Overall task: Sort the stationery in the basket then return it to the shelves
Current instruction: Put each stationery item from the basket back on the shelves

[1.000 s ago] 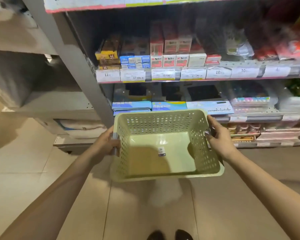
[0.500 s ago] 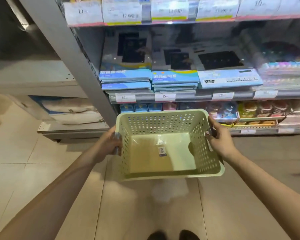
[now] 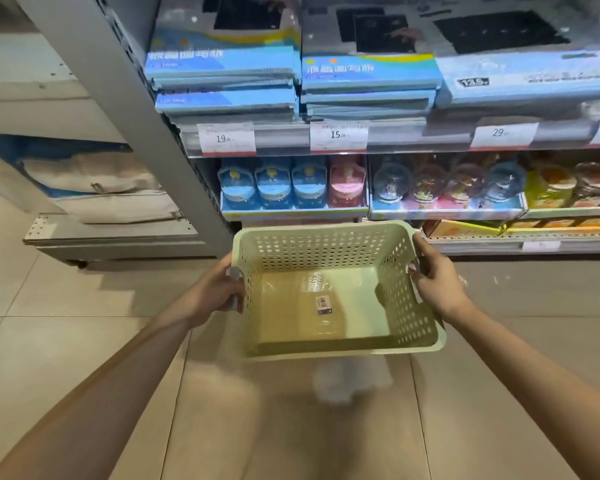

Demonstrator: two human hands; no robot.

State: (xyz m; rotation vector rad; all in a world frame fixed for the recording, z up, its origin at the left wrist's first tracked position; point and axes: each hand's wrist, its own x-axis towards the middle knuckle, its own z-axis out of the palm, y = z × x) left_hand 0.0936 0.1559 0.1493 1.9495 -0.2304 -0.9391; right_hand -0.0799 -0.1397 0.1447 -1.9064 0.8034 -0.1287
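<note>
Nearest, two bare forearms reaching forward over pale floor tiles (image 3: 84, 341). Left hand (image 3: 215, 292) curled round the left rim of the basket (image 3: 329, 349), right hand (image 3: 437, 285) gripping the right rim, thumb over the edge. Held level above the floor, just in front of the lowest shelf and apart from it. Inside, nothing but a small barcode sticker (image 3: 323, 304) on the bottom; no stationery left to sort. Beyond the basket, a low tier with blue and pink boxed items (image 3: 291, 185) and globe-like toys (image 3: 444, 185) in trays. Above that, price tags (image 3: 226, 138) reading 19, 15 and 29 along the shelf edge (image 3: 413, 138), then stacks of flat blue drawing-board boxes (image 3: 222, 64). Compared with a second ago, view dropped down the rack: stapler-box shelf gone from sight, lower tiers now filling the frame, grip unchanged. Likely meaning: sorting finished, basket probably headed for setting down or putting away.
</note>
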